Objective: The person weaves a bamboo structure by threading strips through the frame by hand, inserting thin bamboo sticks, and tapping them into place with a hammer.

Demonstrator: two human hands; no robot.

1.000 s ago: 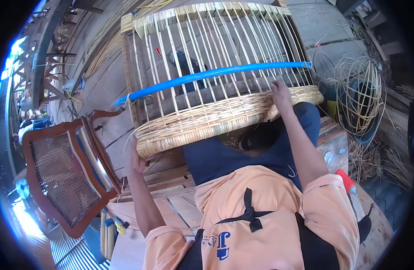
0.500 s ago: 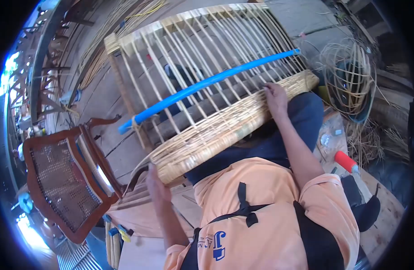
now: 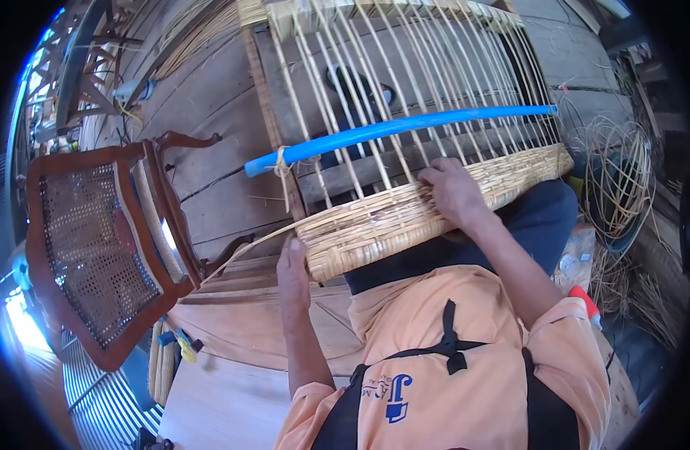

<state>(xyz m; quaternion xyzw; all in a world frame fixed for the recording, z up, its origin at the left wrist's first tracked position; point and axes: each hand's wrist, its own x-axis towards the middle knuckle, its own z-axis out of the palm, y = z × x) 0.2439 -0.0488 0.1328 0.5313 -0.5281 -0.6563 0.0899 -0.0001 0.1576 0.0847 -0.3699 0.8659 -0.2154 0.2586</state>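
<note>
A rattan panel in the making [image 3: 405, 214] lies across my lap, with a woven band along its near edge and upright rods [image 3: 390, 90] above it. My left hand [image 3: 294, 277] grips the band's left end, thumb up, other fingers partly hidden behind it. A loose rattan strand [image 3: 255, 247] trails off to the left there. My right hand [image 3: 456, 196] rests on the band near its middle, fingers curled in a pinch on the weaving strand at its top edge. A blue tube [image 3: 405, 125] runs across the rods above both hands, tied at its left end.
A wooden chair with a cane-mesh back [image 3: 97, 247] lies at the left. Coiled rattan strands [image 3: 619, 176] sit in a container at the right. A red-handled tool [image 3: 585, 301] is beside my right elbow. A plank floor [image 3: 217, 142] stretches beyond.
My right hand has moved left along the woven band, from near its right end to about the middle. My left hand stays at the left end. The camera view has shifted.
</note>
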